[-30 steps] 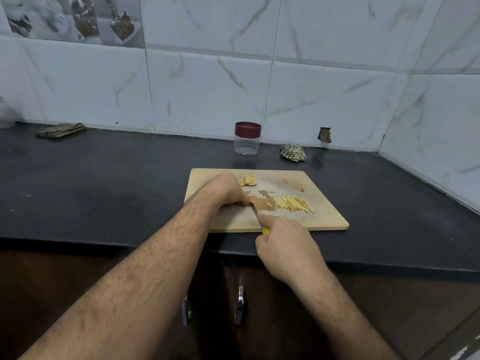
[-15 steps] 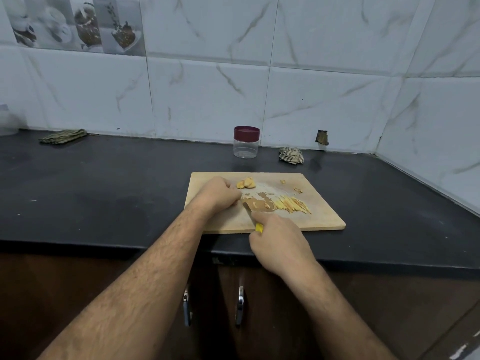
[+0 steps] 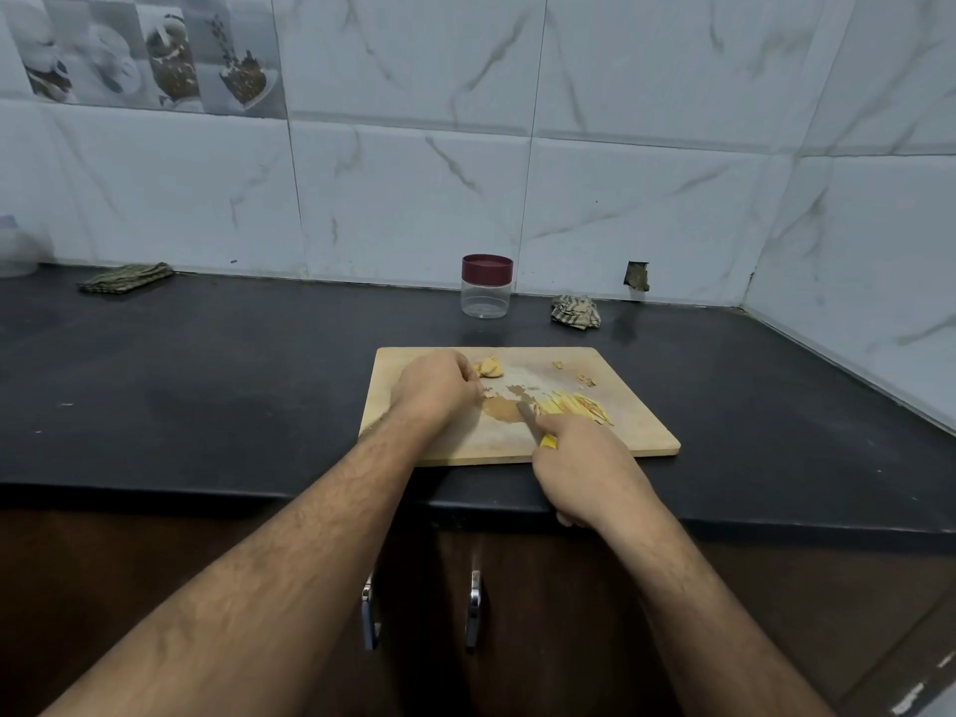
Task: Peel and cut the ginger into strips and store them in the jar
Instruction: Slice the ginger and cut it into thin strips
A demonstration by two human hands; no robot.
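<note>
Dark counter (image 3: pixel 207 385) holds the cutting board (image 3: pixel 641 432). Right hand (image 3: pixel 579 463) grips the knife (image 3: pixel 527 414) beside cut strips (image 3: pixel 574 406); left hand (image 3: pixel 439 390) pinches ginger. Slicing continues, I think; the lidded jar (image 3: pixel 486 287) comes later.

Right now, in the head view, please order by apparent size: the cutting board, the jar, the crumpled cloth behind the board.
1. cutting board, clearly largest
2. jar
3. crumpled cloth
Jar and cloth look close, so their order is unsure.

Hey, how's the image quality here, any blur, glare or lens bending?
Head view: wide-angle bending curves the countertop edge and wall tile lines; soft, dim light, no harsh glare; the ginger strips and knife look slightly soft; the jar reads clearly.
</note>
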